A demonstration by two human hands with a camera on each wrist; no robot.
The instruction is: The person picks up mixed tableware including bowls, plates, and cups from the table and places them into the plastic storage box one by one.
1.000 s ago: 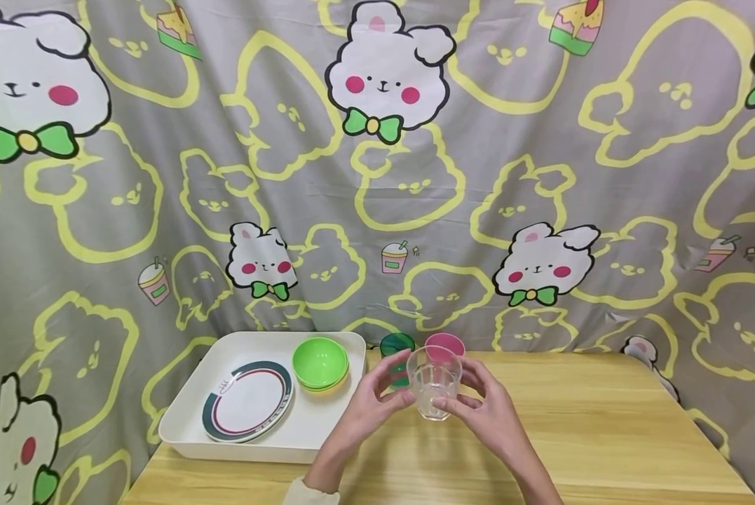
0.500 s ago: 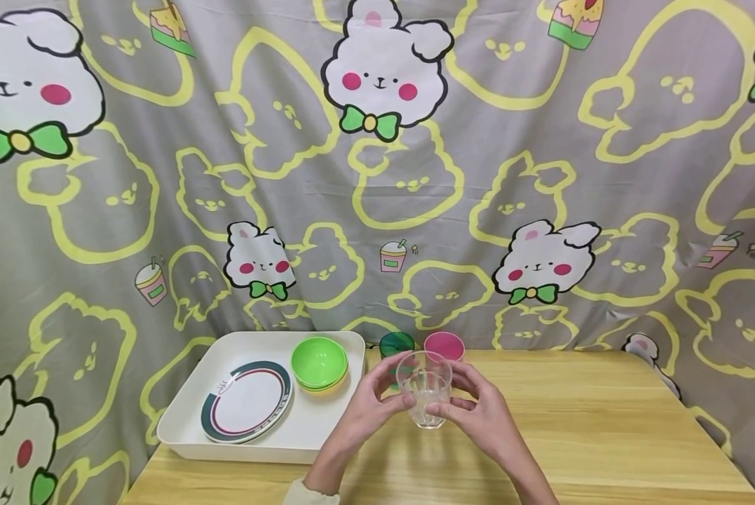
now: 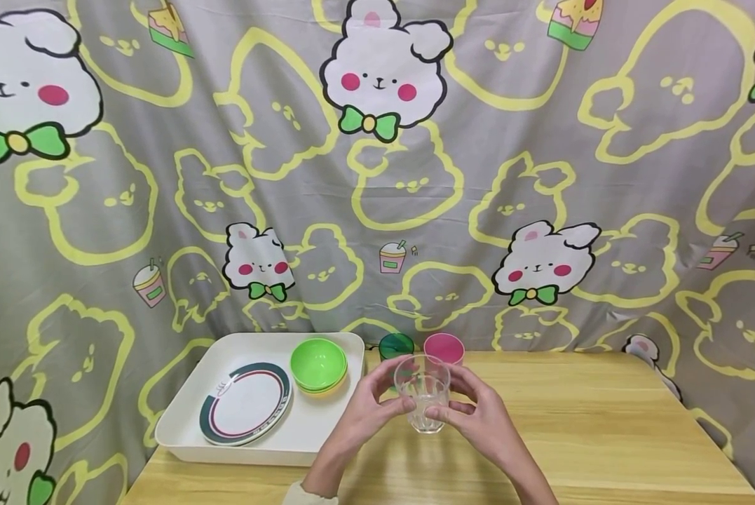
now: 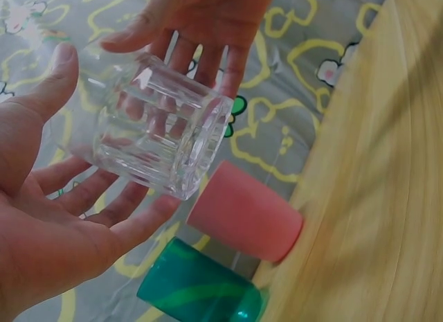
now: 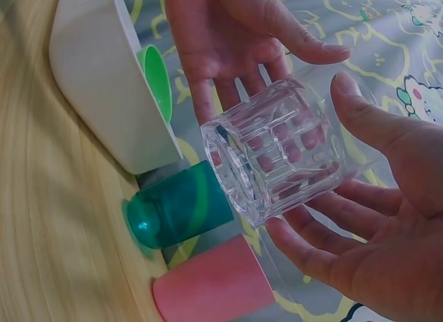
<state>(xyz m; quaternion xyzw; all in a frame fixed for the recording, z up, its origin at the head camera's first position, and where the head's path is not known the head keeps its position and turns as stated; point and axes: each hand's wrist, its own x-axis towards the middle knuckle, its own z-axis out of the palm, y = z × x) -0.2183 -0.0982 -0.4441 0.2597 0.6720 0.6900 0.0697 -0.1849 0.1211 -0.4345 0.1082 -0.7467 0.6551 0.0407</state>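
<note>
Both my hands hold a clear ribbed glass [image 3: 423, 396] just above the wooden table [image 3: 604, 435]. My left hand [image 3: 377, 403] cups its left side, thumb on top and fingers beneath. From the right, my right hand [image 3: 462, 410] wraps it the same way. In the left wrist view the glass [image 4: 163, 142] lies tilted between my left hand [image 4: 62, 218] and right hand [image 4: 201, 24]. The right wrist view shows the glass [image 5: 277, 152] in my right hand [image 5: 374, 218], empty, with my left hand [image 5: 228, 38] behind it.
A teal cup [image 3: 395, 346] and a pink cup [image 3: 444, 347] stand just behind the glass at the table's back edge. On the left, a white tray [image 3: 181, 438] holds a striped plate [image 3: 246, 403] and stacked green bowls [image 3: 317, 365]. A printed curtain hangs behind.
Both hands have carried the glass a little to the left and slightly lower, toward the tray. The cups, tray and dishes have not moved.
</note>
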